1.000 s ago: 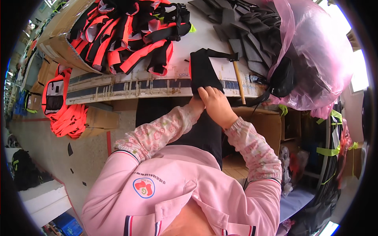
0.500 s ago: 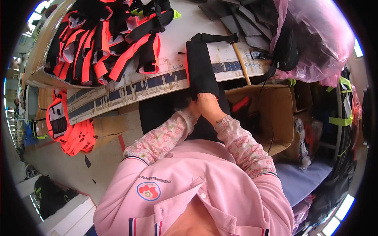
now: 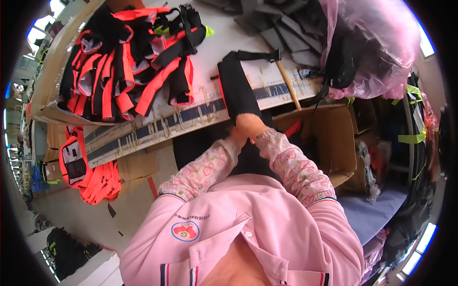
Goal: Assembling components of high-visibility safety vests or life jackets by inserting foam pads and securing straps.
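— Where the desk (image 3: 224,40) meets its near edge, what is seen?

— A black fabric piece (image 3: 237,90) is draped over that edge, its upper part lying flat on the desk, its lower part hanging down toward the person.

— How is it held?

— It is gripped at its lower end by the right hand (image 3: 250,126), whose fingers are closed around the cloth. The left hand (image 3: 234,136) is pressed just beside the right one and largely hidden by it; whether its fingers are pinched on the cloth cannot be told.

— What else is laid out?

— A heap of orange and black vests (image 3: 129,62) is piled toward the left edge. Grey fabric pieces (image 3: 286,28) are stacked at the far right, beside a pink plastic bag (image 3: 377,43). A wooden stick (image 3: 287,86) is lying just right of the black piece, and a cardboard box (image 3: 329,138) is standing below the near edge.
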Motion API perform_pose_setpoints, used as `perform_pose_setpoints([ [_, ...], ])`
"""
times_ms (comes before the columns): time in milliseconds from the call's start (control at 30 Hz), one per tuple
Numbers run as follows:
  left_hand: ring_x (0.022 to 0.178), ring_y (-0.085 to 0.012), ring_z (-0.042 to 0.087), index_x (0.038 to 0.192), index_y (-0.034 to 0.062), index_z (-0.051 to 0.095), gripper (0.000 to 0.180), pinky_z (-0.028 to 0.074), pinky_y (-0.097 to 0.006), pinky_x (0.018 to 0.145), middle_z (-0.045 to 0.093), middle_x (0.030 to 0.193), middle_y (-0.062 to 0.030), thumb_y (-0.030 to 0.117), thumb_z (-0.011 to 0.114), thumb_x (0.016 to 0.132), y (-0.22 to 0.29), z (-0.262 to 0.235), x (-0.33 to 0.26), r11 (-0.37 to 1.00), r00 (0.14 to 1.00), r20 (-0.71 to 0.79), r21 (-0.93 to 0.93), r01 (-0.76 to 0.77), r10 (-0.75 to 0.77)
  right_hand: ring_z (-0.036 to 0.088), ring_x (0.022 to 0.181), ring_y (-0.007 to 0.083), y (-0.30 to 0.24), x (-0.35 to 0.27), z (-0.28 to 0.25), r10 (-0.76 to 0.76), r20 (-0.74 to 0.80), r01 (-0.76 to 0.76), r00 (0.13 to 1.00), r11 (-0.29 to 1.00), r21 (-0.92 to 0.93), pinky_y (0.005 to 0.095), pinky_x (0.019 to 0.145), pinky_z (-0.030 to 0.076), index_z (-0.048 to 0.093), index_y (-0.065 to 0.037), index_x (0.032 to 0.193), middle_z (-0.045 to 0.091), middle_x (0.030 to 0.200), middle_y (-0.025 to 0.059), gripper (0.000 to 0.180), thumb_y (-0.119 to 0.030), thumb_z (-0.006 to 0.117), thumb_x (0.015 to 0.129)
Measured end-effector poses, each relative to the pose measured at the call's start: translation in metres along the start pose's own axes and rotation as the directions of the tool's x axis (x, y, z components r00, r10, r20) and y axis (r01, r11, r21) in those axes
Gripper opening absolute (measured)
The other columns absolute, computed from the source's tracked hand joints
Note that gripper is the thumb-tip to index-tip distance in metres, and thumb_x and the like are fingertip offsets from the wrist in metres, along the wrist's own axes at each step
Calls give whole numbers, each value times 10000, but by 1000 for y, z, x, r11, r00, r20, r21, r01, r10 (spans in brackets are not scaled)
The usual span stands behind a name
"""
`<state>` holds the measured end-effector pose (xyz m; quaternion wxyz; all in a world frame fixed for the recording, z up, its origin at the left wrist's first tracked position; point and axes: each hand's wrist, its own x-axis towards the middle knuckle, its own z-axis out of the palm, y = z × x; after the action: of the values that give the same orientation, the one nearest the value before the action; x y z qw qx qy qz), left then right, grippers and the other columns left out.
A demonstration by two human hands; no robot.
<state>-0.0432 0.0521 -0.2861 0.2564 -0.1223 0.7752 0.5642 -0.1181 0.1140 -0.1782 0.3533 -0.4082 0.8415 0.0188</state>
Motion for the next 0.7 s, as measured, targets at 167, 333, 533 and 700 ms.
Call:
perform_pose_setpoints([
  [167,1041,-188,540,1240,98,415,394,478,-359,815,512,1191,-90,208,530,879,43,-11,-65,528,926,-376,-779,-340,41,628,790,307,-11,-22,-15,-191,-185,240,964,923,301,382,703,502,655,-53,830,649,854,134,222,-214,505,798],
  [333,1083,-201,516,1255,77,381,407,453,-344,877,494,1220,-88,172,521,885,-34,-24,-48,769,725,-561,-225,-598,400,620,762,354,-66,-80,-52,-145,-344,237,928,940,243,419,699,494,650,-41,800,636,790,173,309,-287,464,809],
  [533,1063,-231,527,1233,73,412,414,450,-350,873,509,1204,-107,186,544,858,-39,-30,-45,791,736,-561,-217,-571,378,624,767,350,-84,-89,-33,-85,-567,247,819,945,216,440,706,484,626,17,762,621,765,231,342,-272,452,816],
  [700,1042,-261,539,1211,69,443,421,448,-356,869,524,1189,-125,200,568,831,-43,-34,-47,804,740,-592,-244,-542,320,633,664,355,-82,-72,-28,43,-456,149,889,914,378,438,600,505,652,-4,754,634,747,204,284,-225,481,802],
])
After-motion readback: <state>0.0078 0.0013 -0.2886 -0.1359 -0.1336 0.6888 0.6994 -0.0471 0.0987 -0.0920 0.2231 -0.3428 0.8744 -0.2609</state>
